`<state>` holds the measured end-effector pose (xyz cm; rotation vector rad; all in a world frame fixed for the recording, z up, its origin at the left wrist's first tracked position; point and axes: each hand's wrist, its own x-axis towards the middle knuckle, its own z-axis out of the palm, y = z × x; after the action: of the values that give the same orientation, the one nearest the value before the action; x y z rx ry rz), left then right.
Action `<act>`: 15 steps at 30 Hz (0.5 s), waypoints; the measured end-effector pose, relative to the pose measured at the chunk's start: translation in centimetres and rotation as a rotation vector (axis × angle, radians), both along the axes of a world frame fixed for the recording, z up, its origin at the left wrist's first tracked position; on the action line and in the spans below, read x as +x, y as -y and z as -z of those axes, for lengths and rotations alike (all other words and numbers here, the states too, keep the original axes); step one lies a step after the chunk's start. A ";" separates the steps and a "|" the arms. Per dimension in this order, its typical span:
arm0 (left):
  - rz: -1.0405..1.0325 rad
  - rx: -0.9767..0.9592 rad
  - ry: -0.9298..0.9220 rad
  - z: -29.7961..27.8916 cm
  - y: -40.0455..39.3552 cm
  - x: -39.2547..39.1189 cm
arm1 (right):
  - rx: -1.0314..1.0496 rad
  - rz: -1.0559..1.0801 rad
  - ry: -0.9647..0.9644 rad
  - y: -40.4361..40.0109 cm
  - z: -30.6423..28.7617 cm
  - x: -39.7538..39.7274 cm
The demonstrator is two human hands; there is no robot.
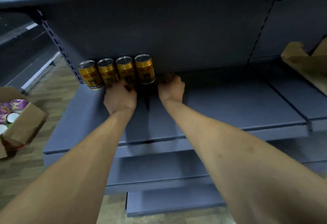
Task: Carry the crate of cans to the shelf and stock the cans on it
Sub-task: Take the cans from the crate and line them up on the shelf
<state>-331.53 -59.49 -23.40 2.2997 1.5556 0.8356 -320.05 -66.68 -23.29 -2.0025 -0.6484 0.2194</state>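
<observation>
Left of the shelf (230, 107): cardboard box (23, 123) of cups on the floor. Along the shelf's back wall, left end: four gold cans (116, 70) upright in a row. Just in front: left hand (120, 98) fingering the middle cans, grip unclear; right hand (171, 87) past the last can, curled, grip hidden.

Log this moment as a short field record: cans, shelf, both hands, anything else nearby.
cans: four gold metal drink cans, upright in a row at the back left of the shelf
shelf: dark blue-grey metal shelf, bare to the right of the row
left hand: left hand at the second and third cans, fingers curled against them
right hand: right hand beside the fourth can, fingers curled; grip unclear
other: open brown cardboard box of purple-lidded cups on the floor, left
</observation>
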 end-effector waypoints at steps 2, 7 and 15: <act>0.028 -0.008 0.028 -0.2 1.5 -0.8 | 0.041 0.040 -0.065 2.0 -0.4 -0.9; 0.129 -0.047 0.059 0.1 5.9 -3.0 | 0.118 0.146 -0.117 7.2 0.0 -4.0; 0.229 -0.064 0.088 0.7 12.8 -6.9 | 0.123 0.256 -0.081 13.6 0.8 -8.9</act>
<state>-338.44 -72.30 -24.05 2.3066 1.2349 0.8035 -328.93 -80.31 -24.04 -1.9250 -0.3408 0.1032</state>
